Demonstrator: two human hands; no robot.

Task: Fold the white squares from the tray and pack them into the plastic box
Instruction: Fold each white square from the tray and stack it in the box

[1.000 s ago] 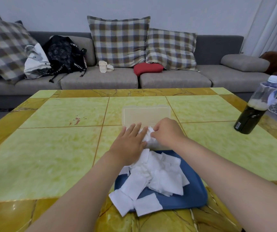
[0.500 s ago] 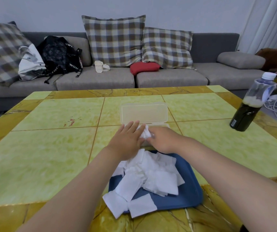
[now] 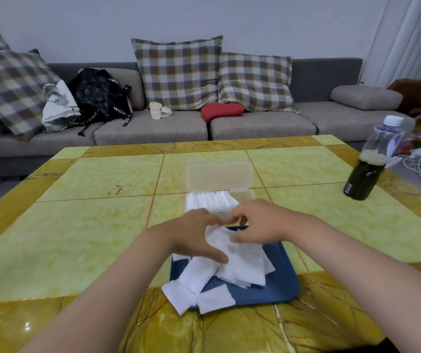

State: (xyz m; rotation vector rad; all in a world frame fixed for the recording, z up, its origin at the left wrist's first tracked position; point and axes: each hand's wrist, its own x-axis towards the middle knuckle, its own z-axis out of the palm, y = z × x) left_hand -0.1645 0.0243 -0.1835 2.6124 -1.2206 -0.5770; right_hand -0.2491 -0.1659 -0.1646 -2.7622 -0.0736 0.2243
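Item: one white square (image 3: pixel 220 241), pinched between my left hand (image 3: pixel 194 238) and right hand (image 3: pixel 262 222) over the tray (image 3: pixel 280 276); align edges squarely before creasing.

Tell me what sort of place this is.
Probably a home living room: a grey sofa with plaid cushions, a black backpack lying on it, and a low tiled coffee table in front.

Near wall of plastic box (image 3: pixel 242 196), far rim of tray (image 3: pixel 282 276), largely behind left hand (image 3: pixel 191 238) and right hand (image 3: pixel 262 222)
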